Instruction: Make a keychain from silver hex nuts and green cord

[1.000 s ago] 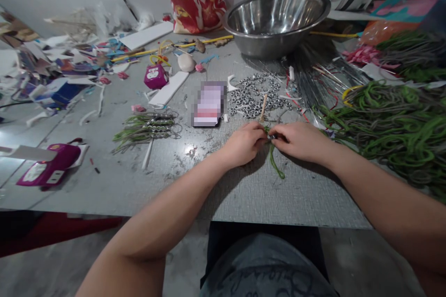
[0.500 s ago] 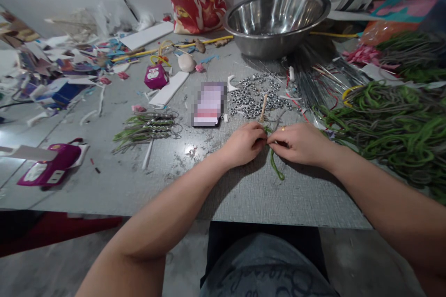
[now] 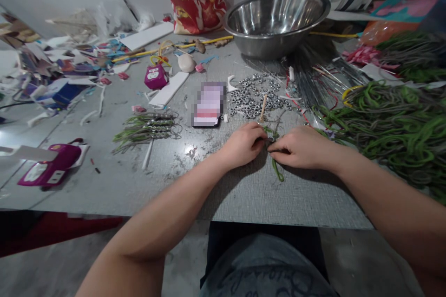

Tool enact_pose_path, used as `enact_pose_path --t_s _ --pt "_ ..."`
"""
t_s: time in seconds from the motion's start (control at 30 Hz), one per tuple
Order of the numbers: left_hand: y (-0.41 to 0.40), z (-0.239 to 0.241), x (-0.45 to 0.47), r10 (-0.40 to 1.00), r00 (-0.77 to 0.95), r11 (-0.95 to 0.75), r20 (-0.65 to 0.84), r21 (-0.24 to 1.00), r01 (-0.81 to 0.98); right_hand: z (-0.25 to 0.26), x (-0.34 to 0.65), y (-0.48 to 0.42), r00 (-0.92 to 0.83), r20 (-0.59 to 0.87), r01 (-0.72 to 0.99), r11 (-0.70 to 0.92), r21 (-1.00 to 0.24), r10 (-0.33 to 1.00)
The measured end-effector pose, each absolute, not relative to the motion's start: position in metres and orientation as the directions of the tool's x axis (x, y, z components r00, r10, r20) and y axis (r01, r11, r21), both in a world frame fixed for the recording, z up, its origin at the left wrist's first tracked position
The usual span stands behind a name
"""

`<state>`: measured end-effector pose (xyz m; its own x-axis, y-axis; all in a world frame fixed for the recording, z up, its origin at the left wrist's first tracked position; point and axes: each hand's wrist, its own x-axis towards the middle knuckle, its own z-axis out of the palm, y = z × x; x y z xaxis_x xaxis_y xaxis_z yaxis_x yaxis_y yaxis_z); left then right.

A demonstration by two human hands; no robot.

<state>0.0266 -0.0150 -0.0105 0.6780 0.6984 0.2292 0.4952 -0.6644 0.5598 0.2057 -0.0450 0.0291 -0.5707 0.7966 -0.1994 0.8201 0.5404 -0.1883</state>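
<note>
Fingers [image 3: 259,133] of left hand [image 3: 244,143] pinch green cord [image 3: 277,171], nearly closed; right hand [image 3: 302,147] just shifted lower, hold unclear, cord work apparently unfinished.

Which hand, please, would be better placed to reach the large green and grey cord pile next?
Probably the right hand, nearer the large green and grey cord pile than the left hand.
</note>
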Motion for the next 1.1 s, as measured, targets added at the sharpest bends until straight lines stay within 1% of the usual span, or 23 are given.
enact_pose_path --t_s 0.1,0.2,0.33,0.4,0.57,0.67,0.7,0.73,0.8,0.83,0.87,0.9,0.93,0.97,1.1 --pt "-0.022 -0.008 0.023 0.753 0.609 -0.61 0.249 0.61 0.505 0.034 0.206 -0.046 -0.607 -0.247 0.793 0.555 -0.25 0.756" --pt "-0.03 -0.004 0.021 0.768 0.608 -0.588 0.203 0.6 0.542 0.038 0.206 -0.047 -0.636 -0.282 0.769 0.56 -0.308 0.718" --pt "-0.036 0.0 0.023 0.711 0.699 -0.638 0.076 0.487 0.597 0.042 0.205 -0.048 -0.687 -0.317 0.724 0.582 -0.371 0.654" --pt "-0.038 0.001 0.024 0.705 0.709 -0.643 0.01 0.432 0.633 0.044 0.204 -0.049 -0.721 -0.348 0.692 0.602 -0.398 0.599" --pt "-0.038 0.0 0.026 0.754 0.652 -0.607 -0.085 0.292 0.739 0.049 0.197 -0.057 -0.805 -0.376 0.593 0.656 -0.468 0.459" --pt "-0.037 -0.002 0.027 0.793 0.601 -0.573 -0.105 0.209 0.792 0.048 0.195 -0.062 -0.828 -0.37 0.56 0.66 -0.501 0.421" --pt "-0.037 -0.002 0.027 0.796 0.595 -0.57 -0.111 0.191 0.799 0.047 0.195 -0.062 -0.826 -0.347 0.563 0.654 -0.505 0.444" --pt "-0.036 -0.002 0.027 0.798 0.591 -0.569 -0.117 0.177 0.803 0.044 0.195 -0.061 -0.815 -0.301 0.578 0.644 -0.501 0.496" --pt "-0.036 -0.002 0.027 0.803 0.583 -0.564 -0.123 0.159 0.81 0.037 0.198 -0.055 -0.733 -0.142 0.643 0.61 -0.464 0.665" --pt "-0.036 -0.002 0.026 0.807 0.578 -0.56 -0.122 0.153 0.814 0.032 0.2 -0.052 -0.65 -0.04 0.701 0.578 -0.418 0.759" --pt "-0.036 -0.002 0.026 0.812 0.572 -0.555 -0.118 0.149 0.818 0.027 0.202 -0.048 -0.564 0.052 0.758 0.542 -0.364 0.824" --pt "-0.036 -0.002 0.026 0.817 0.566 -0.55 -0.113 0.144 0.823 0.023 0.204 -0.044 -0.531 0.11 0.785 0.536 -0.31 0.84" --pt "-0.035 -0.002 0.026 0.821 0.561 -0.546 -0.108 0.137 0.826 0.018 0.205 -0.04 -0.519 0.124 0.804 0.532 -0.266 0.846" --pt "-0.035 -0.002 0.026 0.824 0.557 -0.544 -0.104 0.129 0.829 0.014 0.207 -0.037 -0.528 0.083 0.815 0.532 -0.231 0.845" --pt "-0.036 -0.002 0.025 0.822 0.563 -0.557 -0.086 0.084 0.826 0.004 0.206 -0.034 -0.49 -0.156 0.871 0.474 -0.13 0.857"
